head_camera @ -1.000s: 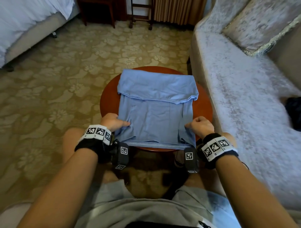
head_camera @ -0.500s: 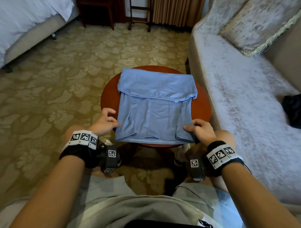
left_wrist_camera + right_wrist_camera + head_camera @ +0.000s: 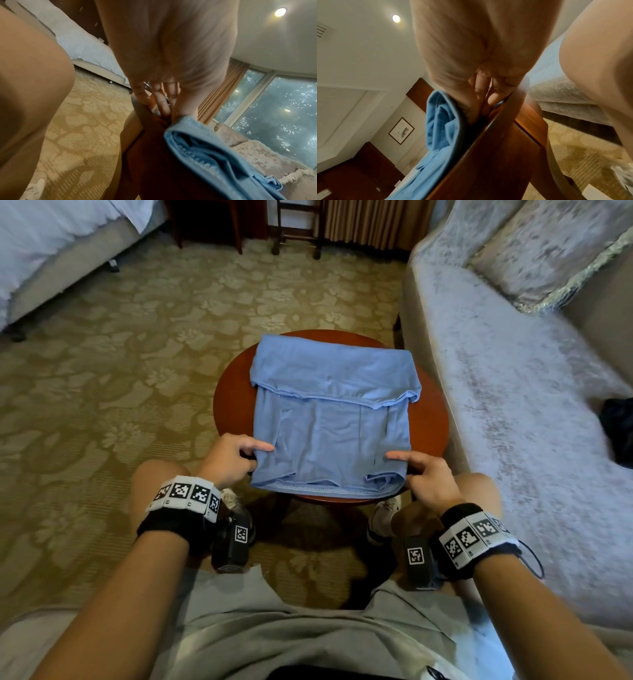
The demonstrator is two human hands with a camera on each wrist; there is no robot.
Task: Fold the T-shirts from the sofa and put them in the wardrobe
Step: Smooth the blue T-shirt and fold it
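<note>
Head view | left hand (image 3: pixel 230 461), right hand (image 3: pixel 426 479) fingers apparently pinch T-shirt (image 3: pixel 330 419) near corners | on table (image 3: pixel 432 419)

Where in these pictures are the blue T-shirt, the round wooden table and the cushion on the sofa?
Blue T-shirt (image 3: pixel 329 440): head view, on its flat middle panel below the folded-over top.
Round wooden table (image 3: pixel 430 419): head view, on the bare top right of the shirt.
Cushion (image 3: pixel 548 248): head view, on its velvety face.

Round wooden table (image 3: pixel 432 419) on patterned carpet (image 3: pixel 137 354) — half-folded blue T-shirt (image 3: pixel 330 422) on top
</note>
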